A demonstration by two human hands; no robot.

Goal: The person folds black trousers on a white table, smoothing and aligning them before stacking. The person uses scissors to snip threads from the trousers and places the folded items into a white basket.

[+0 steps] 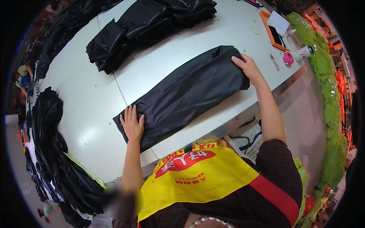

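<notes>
A person's 2 open hands, left hand (132, 124) and right hand (248, 67), press fingers-flat on opposite ends of a long folded black glossy fabric piece (186, 95) lying near the white worktable (87, 114) edge, where the slick cloth could slide off or unfold.

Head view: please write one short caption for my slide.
Both hands, left and right, press flat on a folded black garment on a white table.

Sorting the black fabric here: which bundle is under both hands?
The long folded piece near the table's front edge, left hand and right hand flat on its ends. The far stack lies untouched.
</notes>
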